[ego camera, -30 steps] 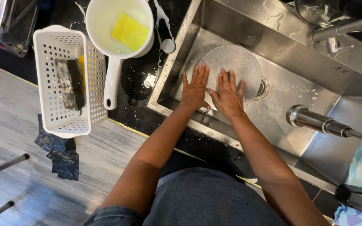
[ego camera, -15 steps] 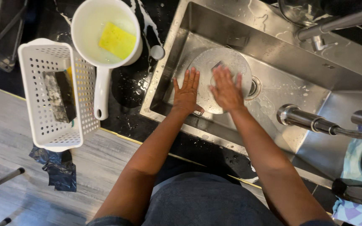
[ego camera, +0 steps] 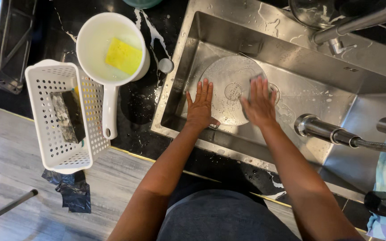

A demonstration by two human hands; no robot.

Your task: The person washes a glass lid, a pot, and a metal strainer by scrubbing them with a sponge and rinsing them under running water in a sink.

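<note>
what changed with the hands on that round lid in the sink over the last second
The right hand slid from beside the left hand out across the round lid toward the drain, pressing something grey under its fingers. The left hand stayed flat on the lid's edge. Nothing was let go; the lid stayed in the sink.
</note>
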